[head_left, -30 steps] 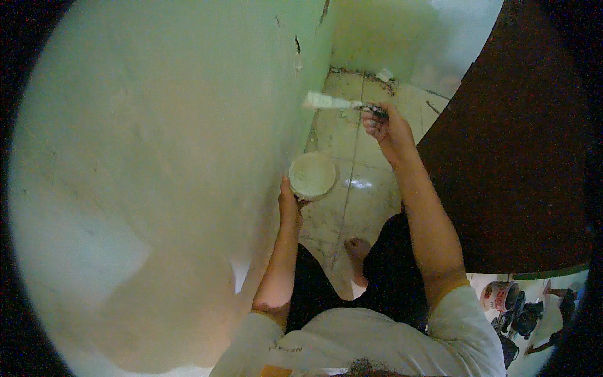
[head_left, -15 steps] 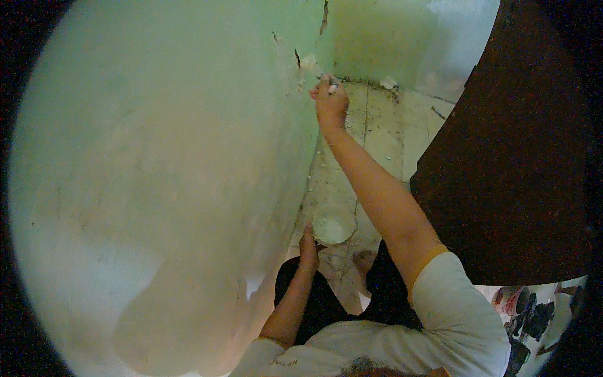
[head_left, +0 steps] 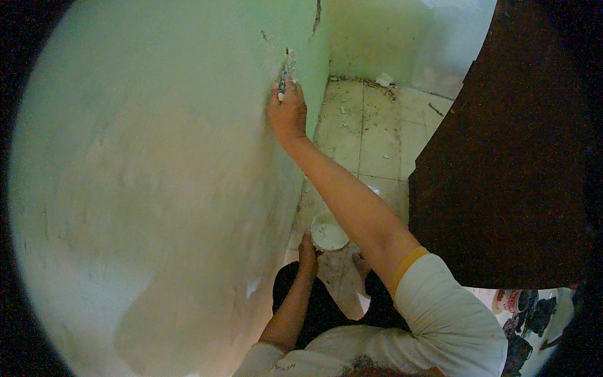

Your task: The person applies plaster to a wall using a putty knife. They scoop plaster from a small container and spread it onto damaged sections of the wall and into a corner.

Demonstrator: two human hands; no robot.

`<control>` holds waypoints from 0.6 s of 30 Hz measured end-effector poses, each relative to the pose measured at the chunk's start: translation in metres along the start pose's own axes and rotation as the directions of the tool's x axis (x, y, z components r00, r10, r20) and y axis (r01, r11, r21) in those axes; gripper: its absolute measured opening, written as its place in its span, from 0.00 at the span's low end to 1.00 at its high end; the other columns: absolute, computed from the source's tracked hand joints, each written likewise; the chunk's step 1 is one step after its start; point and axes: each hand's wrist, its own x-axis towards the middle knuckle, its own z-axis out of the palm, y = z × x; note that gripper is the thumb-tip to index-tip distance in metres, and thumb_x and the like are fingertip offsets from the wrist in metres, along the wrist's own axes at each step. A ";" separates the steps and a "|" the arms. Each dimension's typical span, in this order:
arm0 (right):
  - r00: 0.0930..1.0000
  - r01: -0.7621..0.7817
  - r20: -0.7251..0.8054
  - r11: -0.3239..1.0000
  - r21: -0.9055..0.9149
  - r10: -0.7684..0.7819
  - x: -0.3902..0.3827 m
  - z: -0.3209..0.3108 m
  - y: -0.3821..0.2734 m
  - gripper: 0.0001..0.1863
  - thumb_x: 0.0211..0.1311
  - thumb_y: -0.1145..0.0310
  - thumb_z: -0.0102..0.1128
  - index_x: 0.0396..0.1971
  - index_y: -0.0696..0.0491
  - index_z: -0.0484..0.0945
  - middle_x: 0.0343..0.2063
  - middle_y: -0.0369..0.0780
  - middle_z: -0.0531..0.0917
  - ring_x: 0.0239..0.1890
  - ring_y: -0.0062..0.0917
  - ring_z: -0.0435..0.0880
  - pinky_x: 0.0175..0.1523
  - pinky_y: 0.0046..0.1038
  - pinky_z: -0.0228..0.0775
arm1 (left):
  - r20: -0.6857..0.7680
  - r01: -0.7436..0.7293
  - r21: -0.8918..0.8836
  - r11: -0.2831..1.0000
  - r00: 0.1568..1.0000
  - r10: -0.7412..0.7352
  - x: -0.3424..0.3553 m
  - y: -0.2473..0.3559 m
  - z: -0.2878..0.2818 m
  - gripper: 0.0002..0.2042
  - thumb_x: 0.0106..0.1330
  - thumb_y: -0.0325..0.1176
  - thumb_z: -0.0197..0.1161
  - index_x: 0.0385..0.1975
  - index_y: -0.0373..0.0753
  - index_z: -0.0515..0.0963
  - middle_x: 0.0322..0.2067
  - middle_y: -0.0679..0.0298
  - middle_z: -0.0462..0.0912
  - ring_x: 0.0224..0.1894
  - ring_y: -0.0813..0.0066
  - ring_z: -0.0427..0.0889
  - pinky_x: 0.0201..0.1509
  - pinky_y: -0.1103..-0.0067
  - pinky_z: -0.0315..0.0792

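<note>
My right hand is stretched out to the green wall, closed around a putty knife. The blade points up and lies at a whitish patch of filler beside a short crack. Low by the wall, my left hand grips the left edge of a pale round bowl. White paste lies inside it. My right forearm passes close to the bowl's right side. The left fingers are partly hidden.
A longer dark crack runs near the wall corner. Crumbs and a white chunk lie on the tiled floor. A large dark brown panel stands at the right. Behind it are a red-and-white bucket and dark items.
My right hand with the putty knife has moved left, from near the corner onto the wall by the short crack. My left hand still holds the bowl, almost unmoved.
</note>
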 end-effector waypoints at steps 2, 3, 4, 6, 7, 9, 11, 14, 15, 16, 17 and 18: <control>1.000 0.016 0.022 1.000 0.016 -0.016 0.001 -0.008 -0.004 0.20 0.66 0.64 0.53 0.49 0.65 0.73 0.39 0.55 0.78 0.41 0.48 0.78 0.45 0.41 0.72 | -0.036 0.030 0.009 1.000 0.999 -0.030 -0.004 0.003 0.006 0.32 0.67 0.60 0.46 0.55 0.36 0.72 0.49 0.57 0.78 0.48 0.64 0.78 0.48 0.68 0.72; 0.999 0.021 0.031 0.999 0.029 -0.022 0.002 -0.010 -0.007 0.20 0.66 0.64 0.53 0.49 0.65 0.73 0.39 0.55 0.78 0.41 0.48 0.78 0.45 0.41 0.72 | -0.028 0.023 0.012 1.000 0.999 -0.023 0.001 -0.001 0.002 0.32 0.67 0.60 0.47 0.55 0.35 0.72 0.49 0.57 0.78 0.48 0.64 0.78 0.48 0.68 0.72; 1.000 0.015 0.026 0.998 0.053 -0.016 0.003 -0.011 -0.010 0.20 0.66 0.64 0.53 0.49 0.65 0.73 0.39 0.55 0.78 0.41 0.48 0.78 0.45 0.41 0.72 | -0.020 0.017 0.015 1.000 1.000 -0.016 0.005 -0.004 -0.002 0.32 0.67 0.60 0.47 0.55 0.35 0.72 0.48 0.57 0.79 0.47 0.64 0.78 0.48 0.69 0.72; 1.000 0.005 0.019 0.996 0.094 -0.007 0.003 -0.014 -0.016 0.20 0.66 0.64 0.52 0.49 0.65 0.73 0.39 0.55 0.78 0.41 0.47 0.79 0.46 0.40 0.72 | -0.008 0.014 0.020 1.000 1.000 -0.014 0.010 -0.007 -0.004 0.32 0.67 0.60 0.47 0.54 0.35 0.72 0.48 0.57 0.79 0.47 0.64 0.78 0.48 0.69 0.73; 1.000 -0.007 0.010 0.994 0.108 0.006 0.001 -0.019 -0.016 0.20 0.66 0.64 0.52 0.49 0.65 0.73 0.39 0.55 0.78 0.41 0.47 0.79 0.46 0.40 0.72 | -0.006 0.017 0.022 1.000 1.000 -0.017 0.009 -0.007 -0.003 0.32 0.67 0.60 0.47 0.54 0.35 0.72 0.48 0.57 0.79 0.48 0.64 0.78 0.48 0.69 0.73; 1.000 -0.026 -0.005 0.989 0.146 0.027 -0.004 -0.029 -0.020 0.19 0.67 0.64 0.52 0.48 0.65 0.74 0.39 0.54 0.79 0.41 0.46 0.80 0.46 0.39 0.72 | -0.016 0.025 0.019 0.999 1.000 -0.025 0.012 -0.010 -0.005 0.32 0.66 0.60 0.48 0.54 0.35 0.72 0.48 0.57 0.79 0.48 0.64 0.78 0.48 0.69 0.72; 0.997 -0.023 -0.071 0.991 0.129 0.033 -0.002 -0.029 -0.015 0.19 0.67 0.63 0.53 0.46 0.65 0.75 0.38 0.54 0.80 0.40 0.45 0.80 0.45 0.39 0.72 | -0.043 0.034 0.008 0.999 0.999 -0.033 0.019 -0.015 -0.013 0.32 0.66 0.61 0.48 0.54 0.36 0.72 0.47 0.57 0.79 0.48 0.65 0.77 0.47 0.70 0.72; 0.993 -0.078 -0.083 0.993 0.089 0.085 0.012 -0.037 0.012 0.18 0.67 0.63 0.53 0.45 0.64 0.76 0.37 0.54 0.81 0.38 0.45 0.80 0.45 0.38 0.72 | -0.014 0.040 0.042 0.998 0.999 -0.039 0.008 -0.007 -0.004 0.31 0.66 0.61 0.49 0.55 0.37 0.72 0.47 0.58 0.78 0.47 0.66 0.77 0.47 0.71 0.71; 0.991 -0.104 -0.070 0.991 0.086 0.110 0.018 -0.037 0.016 0.18 0.67 0.63 0.53 0.44 0.64 0.76 0.37 0.53 0.81 0.38 0.46 0.80 0.44 0.38 0.72 | -0.021 0.040 0.043 0.998 0.999 -0.039 0.007 -0.006 -0.005 0.32 0.66 0.61 0.49 0.55 0.37 0.72 0.48 0.58 0.78 0.46 0.66 0.77 0.47 0.71 0.71; 0.996 -0.072 -0.051 0.996 0.055 0.075 0.025 -0.037 0.023 0.18 0.67 0.63 0.53 0.44 0.64 0.76 0.37 0.54 0.81 0.38 0.46 0.80 0.44 0.39 0.72 | -0.025 0.043 0.046 0.998 0.999 -0.042 0.007 -0.005 -0.005 0.32 0.66 0.61 0.49 0.55 0.37 0.72 0.48 0.58 0.78 0.46 0.66 0.77 0.47 0.71 0.70; 0.999 -0.038 -0.030 0.999 0.024 0.039 0.032 -0.035 0.029 0.18 0.67 0.63 0.53 0.44 0.64 0.76 0.37 0.54 0.81 0.37 0.46 0.80 0.44 0.39 0.72 | -0.030 0.046 0.049 0.998 0.999 -0.044 0.006 -0.005 -0.005 0.32 0.66 0.61 0.49 0.55 0.37 0.71 0.48 0.58 0.78 0.45 0.67 0.77 0.47 0.71 0.70; 1.000 -0.009 -0.008 1.000 -0.004 0.009 0.034 -0.035 0.028 0.18 0.66 0.63 0.53 0.44 0.64 0.76 0.36 0.54 0.81 0.37 0.47 0.80 0.43 0.39 0.73 | -0.038 0.043 0.048 0.998 0.998 -0.041 0.005 -0.004 -0.007 0.32 0.66 0.61 0.49 0.55 0.37 0.71 0.48 0.58 0.78 0.45 0.67 0.77 0.47 0.71 0.70</control>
